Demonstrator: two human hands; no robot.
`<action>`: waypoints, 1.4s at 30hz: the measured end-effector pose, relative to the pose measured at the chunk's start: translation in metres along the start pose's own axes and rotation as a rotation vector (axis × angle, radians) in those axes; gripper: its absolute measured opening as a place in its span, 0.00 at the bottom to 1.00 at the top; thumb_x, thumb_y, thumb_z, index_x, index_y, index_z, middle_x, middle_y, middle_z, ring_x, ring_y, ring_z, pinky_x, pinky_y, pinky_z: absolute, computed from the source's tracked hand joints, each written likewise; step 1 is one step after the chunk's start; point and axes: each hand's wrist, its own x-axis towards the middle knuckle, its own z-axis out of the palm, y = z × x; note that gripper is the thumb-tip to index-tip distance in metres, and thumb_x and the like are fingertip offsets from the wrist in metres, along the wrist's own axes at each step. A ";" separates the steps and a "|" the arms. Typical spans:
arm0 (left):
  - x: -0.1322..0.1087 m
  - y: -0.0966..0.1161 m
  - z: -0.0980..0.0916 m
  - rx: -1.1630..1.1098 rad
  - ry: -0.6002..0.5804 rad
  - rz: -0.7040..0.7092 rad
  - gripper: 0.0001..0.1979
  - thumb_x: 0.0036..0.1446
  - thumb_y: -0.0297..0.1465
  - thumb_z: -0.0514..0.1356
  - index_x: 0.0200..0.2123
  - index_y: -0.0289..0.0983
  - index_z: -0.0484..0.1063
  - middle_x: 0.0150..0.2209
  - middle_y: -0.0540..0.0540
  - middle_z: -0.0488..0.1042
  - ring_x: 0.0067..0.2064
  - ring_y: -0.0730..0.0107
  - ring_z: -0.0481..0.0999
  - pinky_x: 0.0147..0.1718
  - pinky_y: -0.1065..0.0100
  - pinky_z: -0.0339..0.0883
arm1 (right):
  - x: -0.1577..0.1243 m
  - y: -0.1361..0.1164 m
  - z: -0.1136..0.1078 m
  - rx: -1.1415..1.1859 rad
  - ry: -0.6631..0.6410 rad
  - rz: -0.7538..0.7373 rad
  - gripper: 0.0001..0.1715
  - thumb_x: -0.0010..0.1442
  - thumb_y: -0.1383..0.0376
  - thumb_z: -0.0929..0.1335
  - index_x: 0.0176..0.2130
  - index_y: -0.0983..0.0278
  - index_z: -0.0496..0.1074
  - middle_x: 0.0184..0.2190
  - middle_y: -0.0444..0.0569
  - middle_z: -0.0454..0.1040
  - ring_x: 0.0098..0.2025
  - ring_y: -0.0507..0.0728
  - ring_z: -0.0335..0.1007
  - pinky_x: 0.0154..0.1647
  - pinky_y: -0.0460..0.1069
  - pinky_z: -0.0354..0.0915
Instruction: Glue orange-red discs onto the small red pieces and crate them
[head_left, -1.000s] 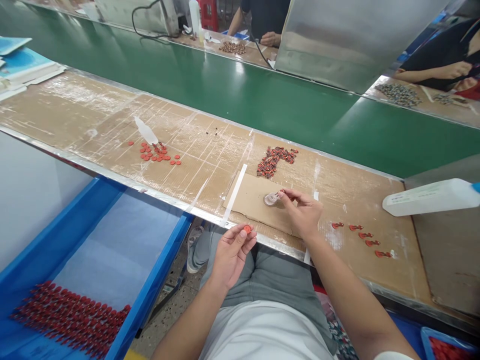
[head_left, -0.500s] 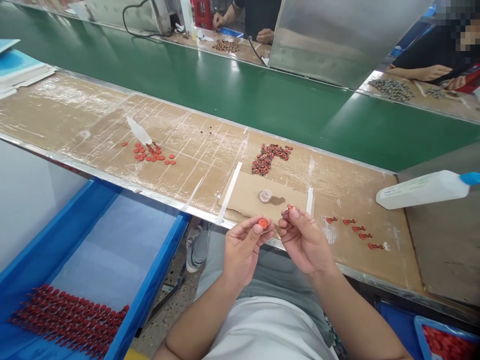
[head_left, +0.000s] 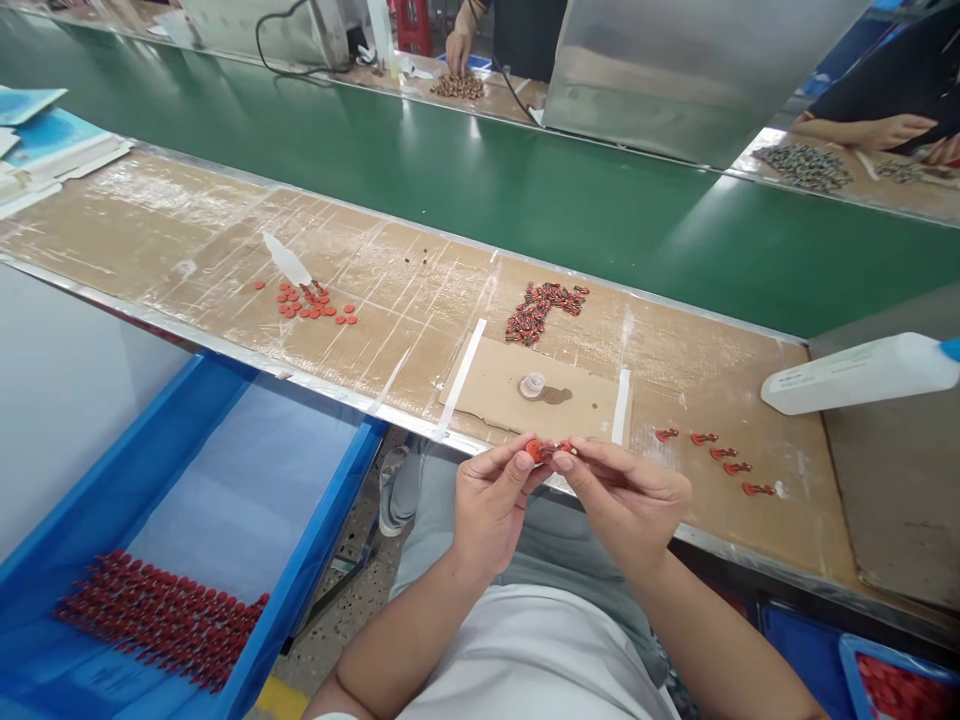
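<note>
At the lower left, a blue tray (head_left: 322,480) holding rows of small red parts (head_left: 161,620) on a blue sheet. Above it, at the far left, a stack of printed papers (head_left: 52,125) at the end of a cardboard-covered bench (head_left: 150,215). Next along the bench, a small white squeeze bottle (head_left: 287,262) on its side, just beside a scatter of flat red discs (head_left: 307,310).

Near the middle, over the bench edge, the left hand (head_left: 491,510) with curled fingers, thumb and forefinger pinching one red disc (head_left: 534,451). Against that disc, a small red part (head_left: 564,448), gripped in the fingertips of the right hand (head_left: 622,505), the join hidden by the fingers. Both hands closed and touching at the fingertips. Behind them, a piece of cardboard (head_left: 487,375) with a clear plastic cap (head_left: 532,385) upright beside a dark stain (head_left: 559,396), and farther back, a heap of red-and-dark parts (head_left: 544,312).

To the right, five red pieces (head_left: 712,455) in a loose line, then a white plastic bottle (head_left: 862,375) on its side with a blue cap (head_left: 951,350). Below, at the lower right corner, a blue bin (head_left: 847,680) of red parts (head_left: 896,690).

Beyond a green conveyor belt (head_left: 450,190), a co-worker's hand (head_left: 459,50) above a pile of small brown parts (head_left: 457,87), and at the far right, another person's forearm (head_left: 862,130) near a grey heap (head_left: 802,167).
</note>
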 end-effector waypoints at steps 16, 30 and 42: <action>0.000 -0.005 0.000 -0.017 0.020 0.012 0.08 0.53 0.28 0.66 0.38 0.39 0.80 0.36 0.47 0.82 0.40 0.73 0.80 0.42 0.74 0.74 | 0.006 0.003 -0.001 -0.105 -0.064 -0.275 0.22 0.47 0.76 0.75 0.41 0.56 0.78 0.33 0.45 0.81 0.32 0.55 0.78 0.34 0.50 0.76; -0.001 -0.007 -0.001 -0.009 0.038 0.048 0.08 0.51 0.27 0.68 0.37 0.39 0.80 0.37 0.46 0.82 0.39 0.71 0.81 0.42 0.72 0.75 | 0.003 0.004 -0.001 -0.102 -0.066 -0.264 0.24 0.46 0.78 0.75 0.41 0.56 0.78 0.33 0.45 0.81 0.32 0.55 0.77 0.32 0.49 0.75; -0.001 -0.008 -0.002 0.023 0.039 0.066 0.09 0.49 0.28 0.69 0.37 0.41 0.80 0.37 0.47 0.81 0.40 0.70 0.80 0.41 0.71 0.75 | 0.003 0.003 -0.002 -0.092 -0.084 -0.261 0.25 0.46 0.78 0.74 0.42 0.57 0.77 0.33 0.45 0.81 0.31 0.54 0.77 0.32 0.49 0.74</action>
